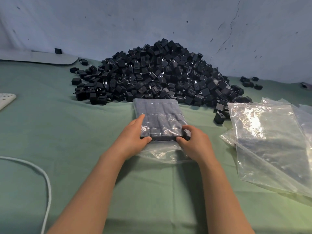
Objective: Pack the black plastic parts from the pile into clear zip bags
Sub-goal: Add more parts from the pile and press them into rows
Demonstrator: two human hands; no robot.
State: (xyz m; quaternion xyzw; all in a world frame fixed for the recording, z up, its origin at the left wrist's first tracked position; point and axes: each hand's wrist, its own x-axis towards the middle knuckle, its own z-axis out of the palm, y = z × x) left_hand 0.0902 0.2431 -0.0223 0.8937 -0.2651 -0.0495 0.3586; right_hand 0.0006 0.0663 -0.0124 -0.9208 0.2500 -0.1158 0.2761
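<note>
A big pile of black plastic parts [157, 73] lies against the wall at the back of the green table. In front of it rests a clear zip bag [158, 114] filled with neat rows of black parts, its loose mouth end toward me. My left hand [133, 137] grips the near left corner of the packed block, thumb on the near edge and fingers on top. My right hand [194, 142] grips the near right corner the same way. Both hands hold the parts through the plastic.
A stack of empty clear zip bags [270, 142] lies at the right. Stray black parts [249, 81] sit at the far right and left of the pile. A white cable [45, 179] curves at the left, beside a white object [6, 98] at the left edge.
</note>
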